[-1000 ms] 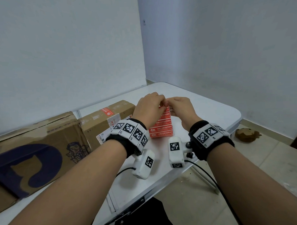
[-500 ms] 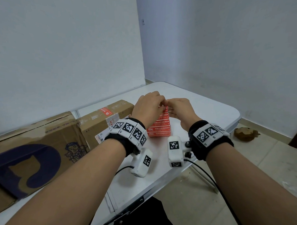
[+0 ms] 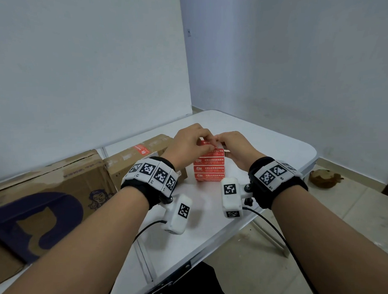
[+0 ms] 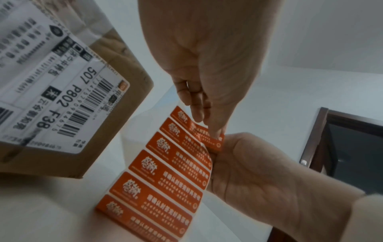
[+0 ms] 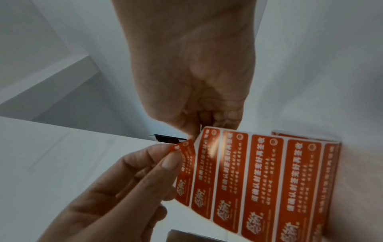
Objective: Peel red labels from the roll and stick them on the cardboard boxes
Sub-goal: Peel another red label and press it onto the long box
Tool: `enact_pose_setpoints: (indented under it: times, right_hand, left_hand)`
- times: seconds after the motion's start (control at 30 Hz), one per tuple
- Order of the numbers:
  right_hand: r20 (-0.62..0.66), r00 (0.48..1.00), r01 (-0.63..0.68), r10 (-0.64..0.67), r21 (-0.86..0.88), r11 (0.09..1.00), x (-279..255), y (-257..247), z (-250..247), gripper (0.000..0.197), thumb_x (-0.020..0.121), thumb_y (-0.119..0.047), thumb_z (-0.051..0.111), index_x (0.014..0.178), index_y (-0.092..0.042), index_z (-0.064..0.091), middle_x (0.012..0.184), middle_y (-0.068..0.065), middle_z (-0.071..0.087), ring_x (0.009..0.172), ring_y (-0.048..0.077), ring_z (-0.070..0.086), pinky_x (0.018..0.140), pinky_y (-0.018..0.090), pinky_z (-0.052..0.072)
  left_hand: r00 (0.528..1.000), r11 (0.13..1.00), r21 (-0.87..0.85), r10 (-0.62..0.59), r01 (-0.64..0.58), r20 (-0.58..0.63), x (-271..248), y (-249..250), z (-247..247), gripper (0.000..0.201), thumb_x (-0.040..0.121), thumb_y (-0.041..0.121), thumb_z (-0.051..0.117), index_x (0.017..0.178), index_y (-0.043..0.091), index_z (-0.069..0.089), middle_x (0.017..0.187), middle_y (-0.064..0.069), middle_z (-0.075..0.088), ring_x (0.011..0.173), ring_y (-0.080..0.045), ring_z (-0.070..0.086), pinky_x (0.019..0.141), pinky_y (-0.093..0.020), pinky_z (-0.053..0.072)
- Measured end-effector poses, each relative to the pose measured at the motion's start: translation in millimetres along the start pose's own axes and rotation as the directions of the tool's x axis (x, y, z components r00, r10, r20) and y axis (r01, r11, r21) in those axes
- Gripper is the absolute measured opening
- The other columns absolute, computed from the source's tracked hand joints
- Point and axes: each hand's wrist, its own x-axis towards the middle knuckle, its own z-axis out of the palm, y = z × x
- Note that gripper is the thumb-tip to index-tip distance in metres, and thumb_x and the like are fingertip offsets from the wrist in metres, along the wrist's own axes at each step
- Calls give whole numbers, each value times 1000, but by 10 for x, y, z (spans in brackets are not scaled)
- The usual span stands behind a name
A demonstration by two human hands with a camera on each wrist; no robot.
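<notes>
Head view: reached forward with both forearms over the white tabletop (image 3: 265, 148), left hand (image 3: 188, 142) and right hand (image 3: 237, 149) brought together, fingertips nearly touching, at the far end of the strip of red labels (image 3: 209, 168). Wore marker-covered wristbands (image 3: 152, 172) with small white camera blocks hanging beneath.

Left wrist view: pinched the lifted corner of the top label (image 4: 215, 140) between left thumb and fingertips, so a grip clenched on that label. Right wrist view: clasped the white backing at the strip's far edge with the curled right fingers (image 5: 219, 117), a grip grasping the strip; saw the label curling off the backing, its other end stuck down. Let the near end of the strip trail onto the tabletop.

Stood a small cardboard box (image 3: 127, 162) just left of the hands, with one red label on top and a white shipping sticker (image 4: 62, 98) on its near face. Set a larger cardboard box (image 3: 47, 196), printed in dark blue, further left. Backed onto pale walls meeting in a corner; tiled floor (image 3: 356, 218) at right, with a brown object (image 3: 324, 178) lying on it.
</notes>
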Motion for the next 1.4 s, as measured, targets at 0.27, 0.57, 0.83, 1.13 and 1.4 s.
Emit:
enact_pose_setpoints:
  times: [0.27, 0.57, 0.83, 1.13, 1.4]
  right_hand:
    - [-153, 988, -26, -16, -267, 963, 127, 103, 35, 28, 85, 0, 48, 73, -20, 63, 97, 8, 65, 84, 23, 61, 77, 35, 51]
    - [-138, 937, 276, -321, -274, 921, 96, -206, 220, 11, 86, -20, 64, 94, -19, 72, 100, 0, 69, 92, 14, 62, 79, 25, 47]
    - [34, 909, 415, -415, 16, 910, 3, -474, 587, 12, 89, -17, 64, 90, -8, 72, 77, 2, 70, 66, 8, 62, 60, 18, 47]
    - [91, 898, 434, -430, -37, 900, -40, -561, 831, 6, 85, -14, 69, 87, -9, 70, 78, 4, 69, 66, 10, 62, 60, 18, 49]
    - [163, 907, 406, -388, -91, 909, -4, -610, 1082, 8, 86, -12, 67, 88, -5, 71, 72, 0, 66, 57, 4, 57, 56, 14, 48]
  left_hand:
    - [980, 877, -450, -198, 170, -15, -129, 30, -298, 7, 81, 24, 73, 87, 20, 72, 72, 17, 68, 61, 1, 52, 62, -12, 40]
    - [831, 428, -844, -555, 324, 37, -121, 8, -679, 11, 82, 17, 71, 93, 21, 71, 83, 8, 66, 78, -7, 55, 72, -20, 42]
    - [739, 309, -875, -669, 373, 78, -270, -132, -831, 14, 84, 20, 70, 97, 21, 73, 87, 9, 67, 82, -5, 57, 66, -20, 42]
    - [720, 239, -908, -688, 345, 93, -416, -191, -937, 11, 84, 18, 69, 94, 21, 72, 85, 9, 66, 83, -6, 55, 68, -21, 43]
    - [770, 651, -685, -604, 327, -206, -653, -356, -1136, 18, 88, 19, 65, 103, 17, 73, 88, 8, 67, 78, -7, 58, 72, -20, 46]
